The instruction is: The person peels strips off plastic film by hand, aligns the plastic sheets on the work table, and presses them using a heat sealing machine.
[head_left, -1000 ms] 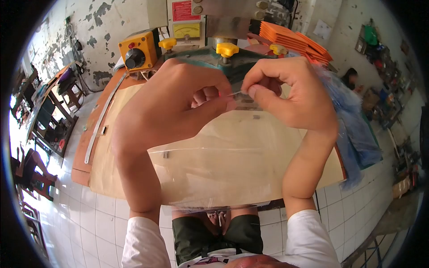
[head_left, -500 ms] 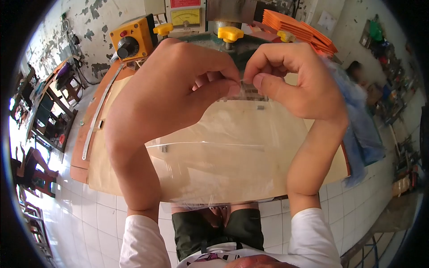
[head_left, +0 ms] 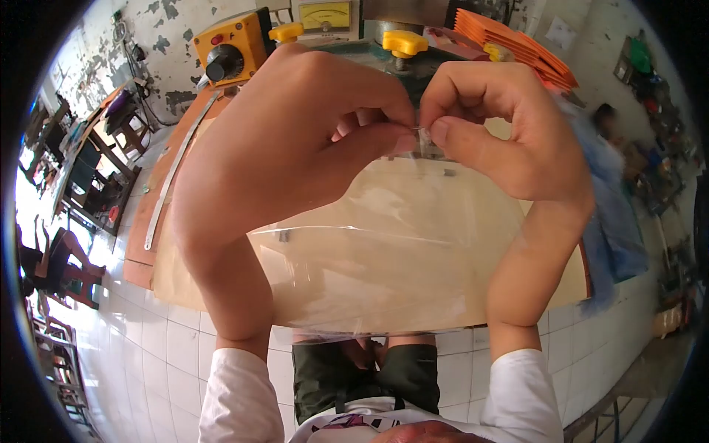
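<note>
Clear plastic sheet (head_left: 354, 229) with a bright crease hangs below my fingers and spreads over the tan board (head_left: 458, 288) on the table. My left hand (head_left: 295, 133) is closed, thumb and forefinger pinching the top edge of the sheet. Right beside it, my right hand (head_left: 517, 129) pinches the same edge, its other fingers curled in. The fingertips of the two hands nearly meet. Small grey pieces (head_left: 284, 236) show at or through the plastic.
Behind my hands stand an orange control box (head_left: 229, 55) with a black dial, a machine with a yellow knob (head_left: 405, 44), and a meter (head_left: 325, 18). Folded orange pieces (head_left: 513, 48) lie back right. A metal ruler (head_left: 177, 173) lies left; blue sheeting (head_left: 609, 214) hangs right.
The view has shifted, so the table and machine sit further right and slightly higher. Both hands keep their pinch, with their fingertips still close together.
</note>
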Motion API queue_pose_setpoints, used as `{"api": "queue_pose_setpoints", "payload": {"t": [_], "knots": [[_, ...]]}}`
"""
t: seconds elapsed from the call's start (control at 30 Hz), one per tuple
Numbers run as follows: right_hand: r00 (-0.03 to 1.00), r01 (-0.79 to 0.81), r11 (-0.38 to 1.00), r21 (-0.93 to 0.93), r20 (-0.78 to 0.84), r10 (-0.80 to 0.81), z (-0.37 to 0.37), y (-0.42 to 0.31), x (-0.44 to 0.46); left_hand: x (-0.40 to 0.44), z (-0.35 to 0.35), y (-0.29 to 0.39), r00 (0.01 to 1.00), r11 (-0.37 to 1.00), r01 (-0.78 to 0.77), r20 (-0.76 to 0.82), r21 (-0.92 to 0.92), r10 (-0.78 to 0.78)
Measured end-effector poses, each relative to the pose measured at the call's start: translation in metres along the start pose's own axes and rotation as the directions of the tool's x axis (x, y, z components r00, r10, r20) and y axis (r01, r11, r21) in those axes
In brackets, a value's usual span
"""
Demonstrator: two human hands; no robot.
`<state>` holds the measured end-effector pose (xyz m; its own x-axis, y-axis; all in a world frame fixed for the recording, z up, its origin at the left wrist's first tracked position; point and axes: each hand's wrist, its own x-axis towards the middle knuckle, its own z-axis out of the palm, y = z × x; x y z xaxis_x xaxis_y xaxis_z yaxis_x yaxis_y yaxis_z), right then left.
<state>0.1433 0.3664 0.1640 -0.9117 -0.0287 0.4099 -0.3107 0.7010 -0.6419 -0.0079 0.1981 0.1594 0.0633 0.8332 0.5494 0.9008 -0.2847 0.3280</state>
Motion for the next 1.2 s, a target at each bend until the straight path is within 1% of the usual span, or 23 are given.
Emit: {"api": "queue_pose_setpoints", "payload": {"t": [0.07, 0.2, 0.27, 0.4, 0.57, 0.7, 0.77, 0.8, 0.9, 0.97, 1.0, 1.07, 1.1, 1.17, 1.2], "knots": [[0.999, -0.037, 0.999, -0.018, 0.025, 0.037, -0.0006, 0.0002, 0.0016, -0.0007, 0.0001, -0.0002, 1.000, 1.000, -0.001, -0.008, 0.011, 0.001], [0.999, -0.030, 0.998, -0.046, 0.008, 0.031, 0.0012, -0.0007, 0.0010, -0.0021, 0.0023, -0.0032, 0.999, 0.999, -0.023, -0.026, 0.022, 0.024], [1.000, 0.005, 0.998, -0.061, 0.008, -0.004, 0.0009, 0.0016, 0.0005, -0.0016, 0.0022, -0.0035, 0.999, 0.999, -0.031, -0.024, 0.019, 0.031], [1.000, -0.014, 0.998, -0.068, 0.026, 0.016, -0.0041, -0.0010, -0.0011, -0.0012, 0.0019, -0.0013, 0.999, 1.000, -0.022, -0.030, -0.015, 0.021], [1.000, -0.003, 0.986, -0.165, 0.012, 0.005, -0.0042, -0.0042, -0.0067, -0.0017, -0.0002, -0.0008, 0.999, 1.000, -0.021, -0.029, -0.013, 0.021], [0.999, 0.017, 0.988, -0.155, 0.029, -0.012, -0.0034, -0.0023, -0.0039, -0.0020, -0.0006, -0.0014, 0.998, 0.999, -0.046, -0.041, 0.022, 0.047], [0.999, 0.010, 0.977, -0.214, 0.035, -0.002, -0.0030, -0.0035, -0.0033, -0.0032, 0.0007, -0.0015, 0.999, 1.000, -0.029, -0.038, 0.003, 0.029], [0.999, 0.011, 0.976, -0.217, 0.035, -0.003, -0.0011, -0.0027, -0.0042, -0.0029, 0.0007, -0.0015, 0.999, 1.000, -0.019, -0.036, -0.010, 0.018], [0.999, 0.032, 0.984, -0.175, 0.013, -0.030, 0.0014, -0.0004, -0.0037, -0.0022, 0.0029, -0.0036, 0.997, 0.999, -0.048, -0.054, 0.004, 0.048], [0.999, 0.038, 0.966, -0.255, -0.016, -0.043, 0.0018, -0.0008, -0.0023, -0.0026, 0.0022, -0.0052, 0.997, 0.998, -0.062, -0.050, 0.015, 0.063], [0.999, 0.039, 0.966, -0.257, -0.015, -0.044, 0.0019, -0.0010, -0.0026, -0.0031, 0.0020, -0.0057, 0.996, 0.997, -0.074, -0.045, 0.026, 0.075], [0.993, -0.053, 0.999, -0.007, -0.107, 0.052, 0.0007, -0.0018, -0.0033, -0.0035, 0.0015, -0.0056, 0.996, 0.997, -0.074, -0.041, 0.016, 0.075], [0.993, -0.052, 0.999, -0.009, -0.106, 0.051, -0.0004, -0.0015, -0.0031, -0.0036, 0.0011, -0.0057, 0.997, 0.997, -0.074, -0.034, 0.006, 0.074], [0.980, -0.033, 0.997, 0.069, -0.194, 0.046, -0.0027, -0.0001, -0.0033, -0.0041, 0.0014, -0.0051, 0.997, 0.997, -0.072, -0.037, 0.009, 0.072], [0.980, -0.032, 0.997, 0.067, -0.194, 0.045, -0.0053, 0.0010, -0.0034, -0.0039, 0.0014, -0.0047, 0.997, 0.997, -0.071, -0.037, 0.011, 0.071]]}}
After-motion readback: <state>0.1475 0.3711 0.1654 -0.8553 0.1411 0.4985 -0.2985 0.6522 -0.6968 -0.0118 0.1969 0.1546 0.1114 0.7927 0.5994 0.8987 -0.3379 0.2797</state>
